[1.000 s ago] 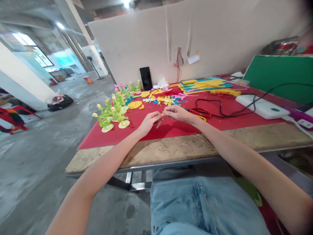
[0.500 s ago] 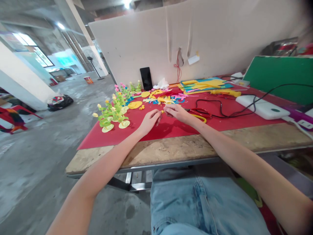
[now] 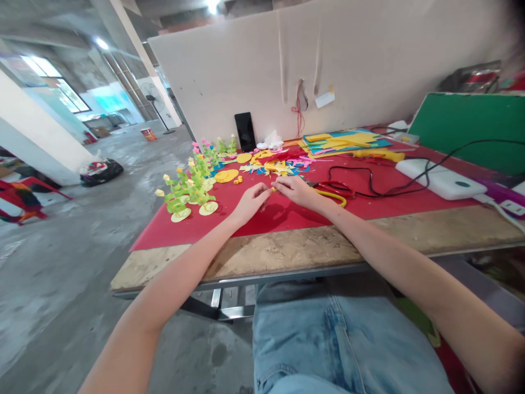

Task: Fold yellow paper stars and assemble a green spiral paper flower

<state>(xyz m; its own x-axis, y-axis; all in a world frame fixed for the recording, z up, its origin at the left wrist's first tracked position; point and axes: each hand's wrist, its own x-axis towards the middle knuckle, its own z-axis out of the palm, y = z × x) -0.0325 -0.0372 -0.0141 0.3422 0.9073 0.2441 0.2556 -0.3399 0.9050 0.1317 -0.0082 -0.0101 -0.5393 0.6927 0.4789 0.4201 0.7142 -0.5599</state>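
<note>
My left hand and my right hand meet over the red sheet on the table, fingertips pinched together on a small yellow paper piece. Both hands are closed in a pinch round it. To the left stand several green paper plants with yellow bases. Just right of my right hand lie red-handled scissors. Behind the hands is a heap of coloured paper scraps.
A stack of coloured foam sheets, a yellow glue gun, a white box with a black cable, a black phone against the board and a green panel fill the back and right. The table's chipboard edge is near me.
My hands have shifted slightly while working the yellow piece; the pinch is a little tighter. Nothing else has moved.
</note>
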